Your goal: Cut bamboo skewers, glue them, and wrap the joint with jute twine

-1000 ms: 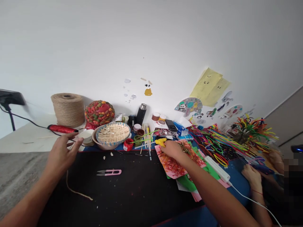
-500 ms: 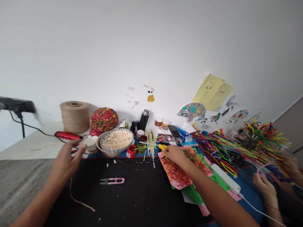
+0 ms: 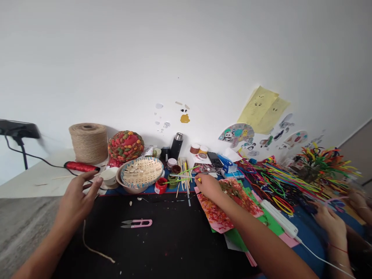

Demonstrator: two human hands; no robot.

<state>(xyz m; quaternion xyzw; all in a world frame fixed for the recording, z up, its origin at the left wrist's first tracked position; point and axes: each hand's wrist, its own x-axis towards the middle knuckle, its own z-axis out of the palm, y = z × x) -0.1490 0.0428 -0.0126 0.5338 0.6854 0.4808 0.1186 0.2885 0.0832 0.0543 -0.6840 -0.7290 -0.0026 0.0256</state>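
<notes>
My left hand (image 3: 76,198) hovers with its fingers spread over the left end of the black mat (image 3: 162,240), close to a small white cup (image 3: 109,176) and a red-wrapped tool (image 3: 81,167). A loose piece of twine (image 3: 94,248) lies on the mat just below that hand. My right hand (image 3: 208,186) rests at the top edge of a red and orange painted sheet (image 3: 223,209), closed on a small yellow object (image 3: 199,179) that it mostly hides. Pink thread snips (image 3: 136,223) lie between my two hands.
Along the wall stand a jute spool (image 3: 88,142), a colourful ball (image 3: 126,145), a woven basket (image 3: 142,172), a black flask (image 3: 176,145), paint jars (image 3: 159,186) and sticks. Pipe cleaners (image 3: 279,178) and a power strip (image 3: 279,219) lie right, beside another person's hands (image 3: 331,224).
My right hand has closed further over the yellow object, so less of it shows. My left hand stays spread near the cup. The other person's hands have shifted.
</notes>
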